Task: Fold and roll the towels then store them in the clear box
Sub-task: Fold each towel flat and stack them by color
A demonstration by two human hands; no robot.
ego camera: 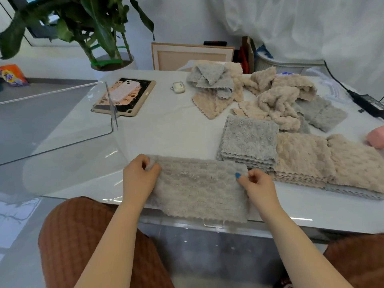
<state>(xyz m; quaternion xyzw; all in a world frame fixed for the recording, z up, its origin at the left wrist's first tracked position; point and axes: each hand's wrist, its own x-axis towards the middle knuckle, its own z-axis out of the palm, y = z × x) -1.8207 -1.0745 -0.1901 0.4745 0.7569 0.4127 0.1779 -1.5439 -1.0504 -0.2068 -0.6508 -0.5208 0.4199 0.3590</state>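
A grey-beige towel (197, 188) lies flat at the near table edge, its lower hem hanging over. My left hand (139, 177) pinches its far left corner, where the cloth is bunched between the fingers. My right hand (257, 186) pinches the far right corner. The clear box (112, 104) stands at the left, and I see nothing in it. To the right sit a folded grey stack (249, 138) and folded beige towels (324, 159). Unfolded beige and grey towels (276, 98) are heaped further back.
A tablet with a phone (126, 96) on it lies behind the box, an earbud case (178, 87) beside it. A potted plant (108, 59) stands at the back left. A black power adapter (367, 102) and cable run along the right edge. A pink thing (376, 138) shows at far right.
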